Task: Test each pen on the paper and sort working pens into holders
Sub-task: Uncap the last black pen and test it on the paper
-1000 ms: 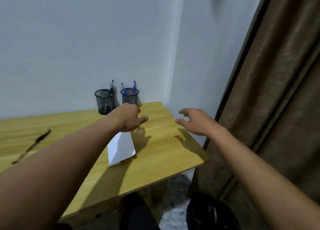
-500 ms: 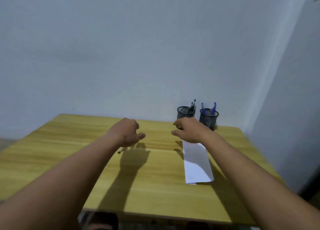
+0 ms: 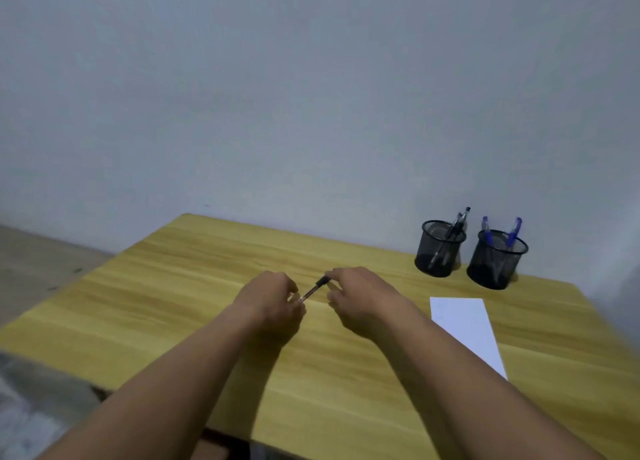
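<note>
At the middle of a yellow wood-grain desk (image 3: 173, 303), a person's left hand (image 3: 268, 302) is pinching the near end of a slim clear-barrelled pen with a black cap (image 3: 313, 289), its grip pressed together on the barrel, while the right hand (image 3: 360, 295) is closing its fingertips on the capped end, apparently about to pull the cap off. The pen is hanging just above the desk between the two hands, not yet tested. To the right, a white folded sheet of paper (image 3: 464, 324) is lying flat near the desk's edge; any marks on it are too faint to make out. Behind it, two black wire-mesh holders are standing by the wall: the left holder (image 3: 438, 251) already carrying black pens, the right holder (image 3: 497, 262) carrying blue ones. Judging by that, the sorting is nearing its end, with this pen the only one visibly left.
</note>
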Motion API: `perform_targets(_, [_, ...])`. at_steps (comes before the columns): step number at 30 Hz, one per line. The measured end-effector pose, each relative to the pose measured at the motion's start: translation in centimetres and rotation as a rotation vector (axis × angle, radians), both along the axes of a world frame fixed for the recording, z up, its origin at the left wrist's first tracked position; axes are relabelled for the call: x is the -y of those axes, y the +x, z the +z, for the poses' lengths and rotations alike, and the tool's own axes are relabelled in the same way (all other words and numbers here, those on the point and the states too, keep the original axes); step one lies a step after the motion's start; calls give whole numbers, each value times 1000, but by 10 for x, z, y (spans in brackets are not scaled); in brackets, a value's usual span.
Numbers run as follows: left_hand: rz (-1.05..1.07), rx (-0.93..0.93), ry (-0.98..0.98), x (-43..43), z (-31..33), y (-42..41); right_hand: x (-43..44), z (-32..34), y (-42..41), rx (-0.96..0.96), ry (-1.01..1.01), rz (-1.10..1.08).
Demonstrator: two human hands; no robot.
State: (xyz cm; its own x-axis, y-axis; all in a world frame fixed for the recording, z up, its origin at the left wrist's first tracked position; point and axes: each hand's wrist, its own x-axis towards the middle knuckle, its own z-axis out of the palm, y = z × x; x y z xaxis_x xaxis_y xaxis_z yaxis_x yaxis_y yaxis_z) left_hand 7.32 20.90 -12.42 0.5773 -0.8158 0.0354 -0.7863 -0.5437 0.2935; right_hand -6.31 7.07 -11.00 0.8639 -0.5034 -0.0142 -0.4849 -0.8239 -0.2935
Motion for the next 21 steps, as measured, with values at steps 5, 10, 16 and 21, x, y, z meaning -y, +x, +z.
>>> perform_targets(5, [-23,25,-95,0,-9,5,-1,-13,15,-20,-84,92])
perform_targets(10, [-76,-16,-189,4,1,8,2,-20,12,49,-213,74])
perform_targets(16, [-55,-75,-552,13,28,-16,3,-7,-16,281,-157,-56])
perform_targets(21, [-13,-315,-673,29,42,-49,12,16,-46,702,289,-362])
